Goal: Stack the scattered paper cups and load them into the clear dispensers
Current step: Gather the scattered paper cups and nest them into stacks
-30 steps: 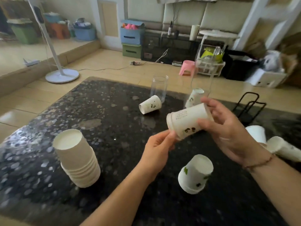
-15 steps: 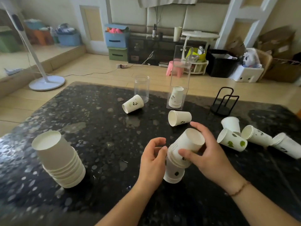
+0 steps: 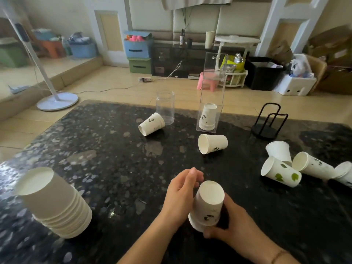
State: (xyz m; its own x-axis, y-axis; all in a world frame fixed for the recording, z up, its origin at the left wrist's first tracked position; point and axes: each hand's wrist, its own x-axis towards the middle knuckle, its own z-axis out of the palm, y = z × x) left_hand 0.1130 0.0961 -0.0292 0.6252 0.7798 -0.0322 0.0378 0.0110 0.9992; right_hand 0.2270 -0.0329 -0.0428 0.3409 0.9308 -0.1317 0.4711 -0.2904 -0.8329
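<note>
Both hands wrap a short upturned stack of cups [image 3: 208,205] at 6 o'clock: left hand [image 3: 180,197] curled loosely against its side, right hand [image 3: 233,225] gripping its base (rims down). The square dispenser [image 3: 211,94], holding cups, stands at 12 o'clock.

A lived-in home room: tiled floor [image 3: 118,82], standing fan [image 3: 57,101], pink stool [image 3: 206,83], storage boxes [image 3: 138,47].
</note>
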